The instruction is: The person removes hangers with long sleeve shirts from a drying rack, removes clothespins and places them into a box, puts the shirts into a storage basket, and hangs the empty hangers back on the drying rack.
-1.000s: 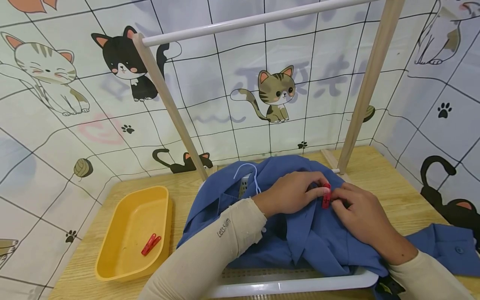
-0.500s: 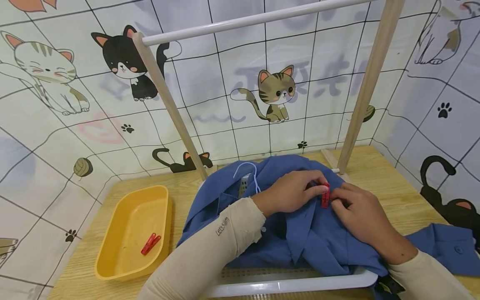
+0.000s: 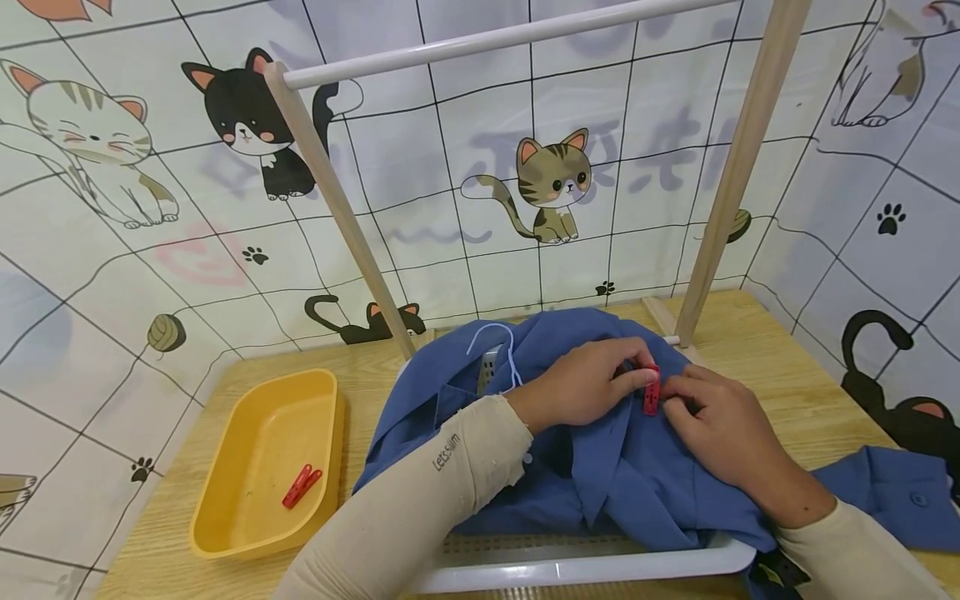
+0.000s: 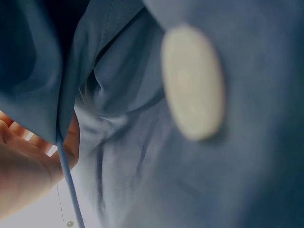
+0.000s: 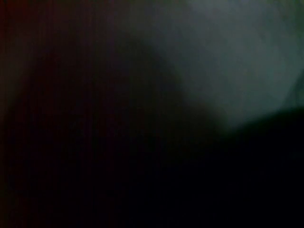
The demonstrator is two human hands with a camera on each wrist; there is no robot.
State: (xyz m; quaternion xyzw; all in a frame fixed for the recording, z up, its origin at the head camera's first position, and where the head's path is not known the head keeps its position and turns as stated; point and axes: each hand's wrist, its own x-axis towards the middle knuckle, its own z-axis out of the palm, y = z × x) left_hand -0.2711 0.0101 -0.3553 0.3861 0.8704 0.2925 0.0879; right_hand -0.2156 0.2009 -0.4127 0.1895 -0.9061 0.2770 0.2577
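A blue shirt (image 3: 525, 500) lies heaped over a white basket (image 3: 592, 570), with a pale hanger's hook (image 3: 491, 327) poking out of its collar area. My left hand (image 3: 588, 385) pinches a red clothespin (image 3: 652, 393) against the cloth. Close beside it, the curled fingers of my right hand (image 3: 723, 429) grip a bit of the shirt. In the left wrist view, that hand (image 4: 28, 164) is partly behind blue fabric and the thin hanger wire (image 4: 69, 178); a blurred pale button (image 4: 192, 83) is near the lens. The right wrist view is almost wholly dark.
Left of the shirt stands a yellow tray (image 3: 262, 433) with red clothespins (image 3: 302, 487) in it. A wooden rack with a white rail (image 3: 510, 35) rises behind the basket. One shirt cuff (image 3: 892, 496) spreads over the wooden table (image 3: 795, 375) at right.
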